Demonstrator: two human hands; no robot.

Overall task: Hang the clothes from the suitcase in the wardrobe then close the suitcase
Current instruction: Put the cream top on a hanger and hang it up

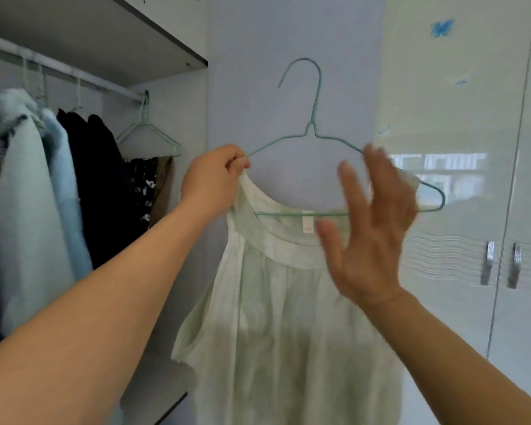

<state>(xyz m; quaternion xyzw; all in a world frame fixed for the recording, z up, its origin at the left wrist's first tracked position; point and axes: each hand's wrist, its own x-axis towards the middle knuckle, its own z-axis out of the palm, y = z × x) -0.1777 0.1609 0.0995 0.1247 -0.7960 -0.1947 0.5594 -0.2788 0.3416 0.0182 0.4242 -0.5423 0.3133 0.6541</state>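
1. The wardrobe [154, 96] fills the left of my view, its open bay showing a rail [62, 70] with coats and dark garments already hung and one empty hanger [149, 136] at the rail's right end. To the right stand glossy closed doors [460, 185] with metal handles [489, 263] and small blue marks near the top. I see no floor or table, and the suitcase is out of view, so I cannot judge how much is left in it.

2. The pale green top [282, 317] hangs in front of the panel between the open bay and the closed doors. Only its left shoulder looks seated on the green wire hanger [314, 130]; the right side sags below the bottom bar.

3. My left hand [215, 179] is pinched shut on the hanger's left arm together with the top's strap, and carries the whole load.

4. My right hand [371, 228] is spread wide, fingers apart and blurred, holding nothing, in front of the neckline and the hanger's right arm.

5. Risks, as I judge them: with one strap on, the top could slide off the slanted wire if I tilt the hanger toward the rail. The thin fabric may snag on the hanger's right tip while I pull the second shoulder over. One pinch on a light wire frame lets it swing, so the hook [304, 72] could miss the rail. The gap by the empty hanger is tight, and crowding could knock it loose.
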